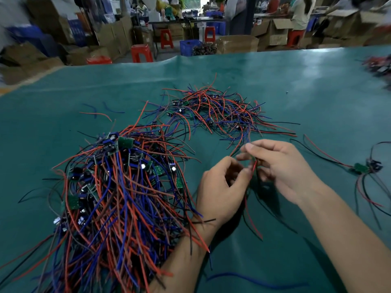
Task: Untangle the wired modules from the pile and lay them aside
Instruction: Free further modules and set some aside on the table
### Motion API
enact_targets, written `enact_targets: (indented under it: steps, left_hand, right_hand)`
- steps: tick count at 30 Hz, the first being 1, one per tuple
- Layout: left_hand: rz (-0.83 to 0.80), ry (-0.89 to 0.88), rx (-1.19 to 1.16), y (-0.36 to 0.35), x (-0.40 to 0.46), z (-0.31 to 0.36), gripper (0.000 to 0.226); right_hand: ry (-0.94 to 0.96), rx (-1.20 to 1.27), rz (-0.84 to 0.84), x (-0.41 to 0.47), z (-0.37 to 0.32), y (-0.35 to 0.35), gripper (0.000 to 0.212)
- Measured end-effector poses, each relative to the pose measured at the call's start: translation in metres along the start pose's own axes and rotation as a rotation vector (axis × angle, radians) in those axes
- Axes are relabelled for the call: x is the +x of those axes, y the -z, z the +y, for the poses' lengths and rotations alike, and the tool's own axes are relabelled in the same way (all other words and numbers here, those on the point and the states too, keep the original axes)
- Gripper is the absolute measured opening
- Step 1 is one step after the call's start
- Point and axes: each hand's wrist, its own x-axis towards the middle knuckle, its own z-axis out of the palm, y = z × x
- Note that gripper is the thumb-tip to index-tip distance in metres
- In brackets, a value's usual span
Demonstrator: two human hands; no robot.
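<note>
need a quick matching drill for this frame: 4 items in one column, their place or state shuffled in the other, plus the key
Items:
1. big wire pile
2. smaller wire tangle
3. separated module
4. red stool

Places or states:
A. on the floor beyond the green mat
B. alone on the mat, right of the right hand
C. far side of the mat, past both hands
D. near left, against the left hand and forearm

Pairs: 1-D, 2-C, 3-B, 4-A
</note>
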Motion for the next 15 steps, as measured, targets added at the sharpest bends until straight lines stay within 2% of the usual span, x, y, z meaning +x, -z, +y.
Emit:
enact_targets:
  steps: [2, 6, 11, 13, 15]
  left_hand:
    - [0.018, 0.017, -0.015, 0.000, 0.000, 0.000, 0.030]
    - [0.078, 0.024, -0.029, 0.000, 0.001, 0.000, 0.032]
    - [0.097, 0.027, -0.061, 0.000, 0.001, 0.003, 0.039]
    - [0.103, 0.041, -0.047, 0.000, 0.002, 0.000, 0.035]
    - [0.100, 0.068, -0.057, 0.001, 0.004, -0.002, 0.034]
  right_hand:
    - [-0.026, 0.067, -0.043, -0.002, -0.004, -0.003, 0.013]
    - [-0.079, 0.264, -0.166, -0.006, -0.001, -0.014, 0.014]
    - [-0.081, 0.470, -0.155, -0.010, -0.001, -0.024, 0.011]
    - [-0.072, 0.446, -0.140, -0.010, 0.002, -0.025, 0.016]
    - [-0.006, 0.304, -0.109, -0.009, 0.005, -0.026, 0.015]
